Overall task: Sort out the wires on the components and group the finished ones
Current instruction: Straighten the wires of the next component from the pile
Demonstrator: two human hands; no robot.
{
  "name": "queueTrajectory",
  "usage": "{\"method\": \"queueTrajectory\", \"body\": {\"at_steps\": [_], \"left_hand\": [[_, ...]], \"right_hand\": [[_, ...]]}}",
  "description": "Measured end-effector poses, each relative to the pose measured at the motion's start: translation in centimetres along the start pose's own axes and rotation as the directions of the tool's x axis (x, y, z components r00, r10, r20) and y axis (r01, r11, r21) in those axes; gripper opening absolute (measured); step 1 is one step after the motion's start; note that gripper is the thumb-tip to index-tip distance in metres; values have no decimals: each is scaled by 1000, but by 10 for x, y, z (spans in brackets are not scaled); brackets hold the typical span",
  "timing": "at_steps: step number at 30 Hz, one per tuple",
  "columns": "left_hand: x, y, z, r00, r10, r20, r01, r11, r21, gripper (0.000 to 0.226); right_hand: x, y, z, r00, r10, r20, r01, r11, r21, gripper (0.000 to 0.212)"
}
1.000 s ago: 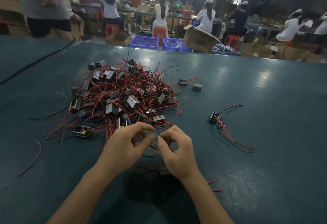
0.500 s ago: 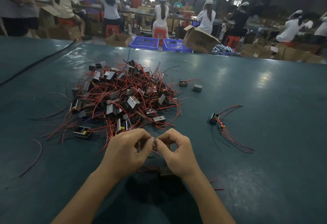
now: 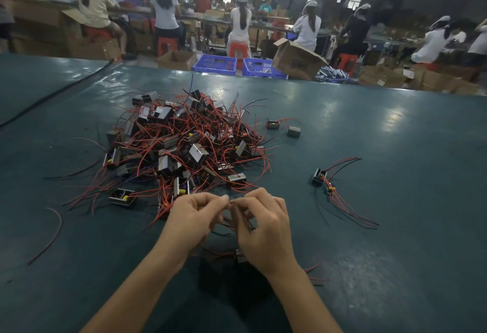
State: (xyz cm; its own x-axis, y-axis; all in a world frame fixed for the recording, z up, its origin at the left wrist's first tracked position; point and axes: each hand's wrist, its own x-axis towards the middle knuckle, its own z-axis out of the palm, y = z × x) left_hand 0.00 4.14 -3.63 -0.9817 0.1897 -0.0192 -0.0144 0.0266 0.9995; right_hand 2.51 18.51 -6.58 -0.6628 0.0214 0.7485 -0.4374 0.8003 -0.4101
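Component [image 3: 241, 255]: small, likely light, near the tabletop's [image 3: 395, 267] near edge.
Hands: left hand [image 3: 192, 216] and right hand [image 3: 263, 227] together, pinching its wires [image 3: 232, 220] — thin, limp; best held near their ends.
Finished group [image 3: 320, 176]: towards the right edge.
Pile [image 3: 184, 143]: tangled, farther back.

No text can be read; the dark print on the cardboard box [image 3: 297, 62] is blurred.

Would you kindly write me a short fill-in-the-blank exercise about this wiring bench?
The left hand and right hand pinch thin ____ between them.
The pile lies to the ____ of the small group.
The pile's tangle is mostly ____.
Beyond the table stand two ____ crates.
Missing: wires, left, red, blue.
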Motion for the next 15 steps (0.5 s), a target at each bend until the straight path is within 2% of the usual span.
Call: {"method": "queueTrajectory", "body": {"at_steps": [1, 2, 3, 4, 5, 8, 11, 13, 15], "left_hand": [[-1, -2, -1, 983, 183, 5, -180, 967, 180, 24], [-2, -3, -4, 933, 359, 24, -346, 878, 331, 16], [-2, -4, -7, 878, 474, 66, -457, 788, 412, 5], [-1, -5, -10, 833, 543, 107, -526, 715, 461, 7], [1, -7, -13, 796, 587, 148, -577, 663, 477, 15], [4, -8, -21, 702, 661, 265, -690, 538, 485, 20], [4, -8, -23, 630, 717, 299, -742, 441, 505, 21], [3, -8, -22, 601, 733, 319, -750, 378, 543, 20], [2, -6, -22, 609, 731, 309, -729, 362, 581, 21]], "right_hand": [[0, 0, -2, 998, 63, 26, -65, 995, 75, 14], [1, 1, -3, 991, 120, 61, -128, 980, 152, 12], [1, 2, -3, 981, 164, 100, -182, 958, 220, 11], [2, 2, -4, 972, 192, 139, -224, 935, 275, 11], [3, 1, -4, 964, 205, 172, -251, 912, 323, 12], [4, 0, -5, 946, 207, 248, -301, 844, 443, 17], [4, 2, -5, 916, 220, 335, -366, 800, 475, 17], [3, 3, -4, 905, 225, 361, -387, 787, 481, 17], [3, 4, -3, 912, 216, 349, -369, 804, 467, 16]]}}
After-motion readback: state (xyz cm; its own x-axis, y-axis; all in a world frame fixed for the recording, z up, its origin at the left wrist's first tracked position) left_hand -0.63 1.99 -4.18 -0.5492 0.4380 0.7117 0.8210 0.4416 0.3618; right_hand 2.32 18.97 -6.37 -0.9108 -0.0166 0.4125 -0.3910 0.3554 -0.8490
